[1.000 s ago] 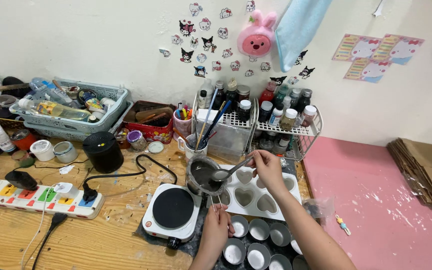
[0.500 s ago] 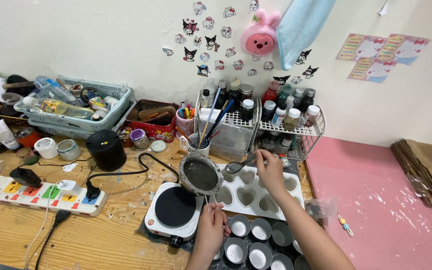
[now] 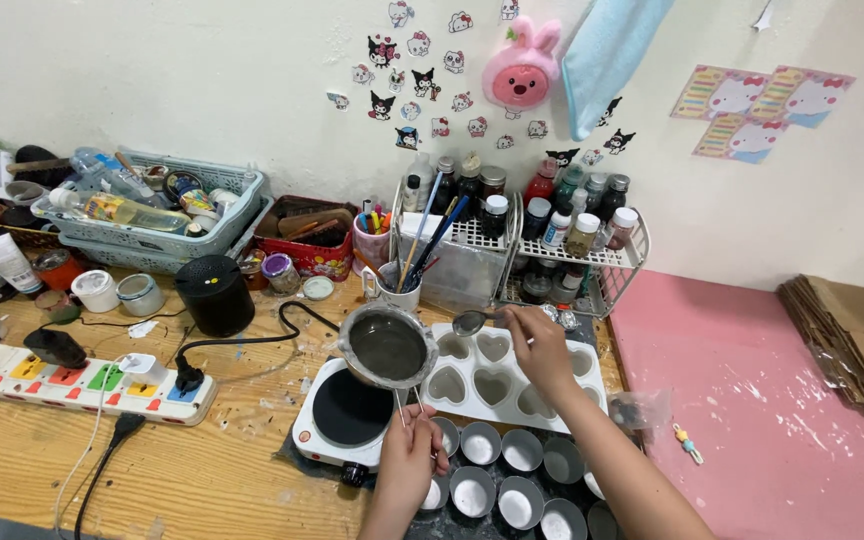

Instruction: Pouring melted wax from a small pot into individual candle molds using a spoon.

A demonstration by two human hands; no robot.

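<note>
bench front-left corner: bare wood, open passage | left edge: power strip (image 3: 82, 382) and cords block | back edge: baskets, black cylinder (image 3: 214, 294), bottle rack (image 3: 552, 240) wall it | right edge: heart mould (image 3: 512, 375), round cups (image 3: 512, 470) crowd

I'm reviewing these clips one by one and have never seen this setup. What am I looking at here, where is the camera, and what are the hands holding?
There is no machine: a person works with bare hands, filmed by a camera on their head looking down. The left hand holds the wire handle of a small pot of grey liquid above a white hotplate. The right hand holds a spoon over a white tray of heart-shaped moulds. Round tins sit in front. The wooden table also carries a power strip, a black cylinder and a rack of bottles.
</note>
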